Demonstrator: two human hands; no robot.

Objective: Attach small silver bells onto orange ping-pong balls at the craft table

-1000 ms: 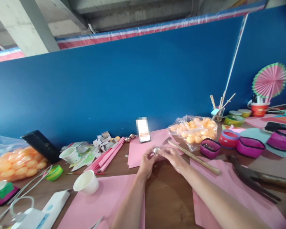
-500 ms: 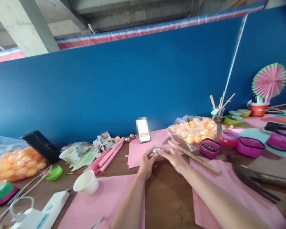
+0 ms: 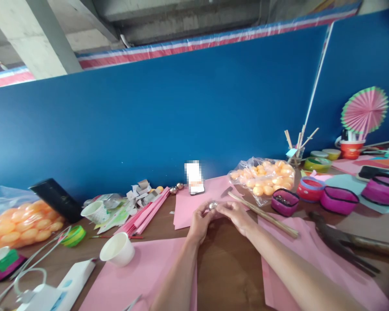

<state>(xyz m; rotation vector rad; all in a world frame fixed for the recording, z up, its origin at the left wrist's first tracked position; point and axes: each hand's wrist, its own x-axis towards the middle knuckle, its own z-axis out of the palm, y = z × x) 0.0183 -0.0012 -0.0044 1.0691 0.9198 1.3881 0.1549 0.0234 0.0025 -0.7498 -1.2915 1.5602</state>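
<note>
Left hand [image 3: 200, 222] and right hand [image 3: 237, 216] both pinching silver ball [image 3: 213, 206] over worktop [image 3: 228, 270]; hammer [image 3: 336, 241] on pink paper [image 3: 306, 237] at right.

Your two bare forearms reach in from the near side: the left forearm [image 3: 177, 271] runs far and slightly right, the right forearm [image 3: 290, 264] slants far and left. They converge toward the middle, where your left hand [image 3: 200, 222] and right hand [image 3: 236, 214] face each other, fingers bent, fingertips drawn in close together in a pinching pose.
</note>
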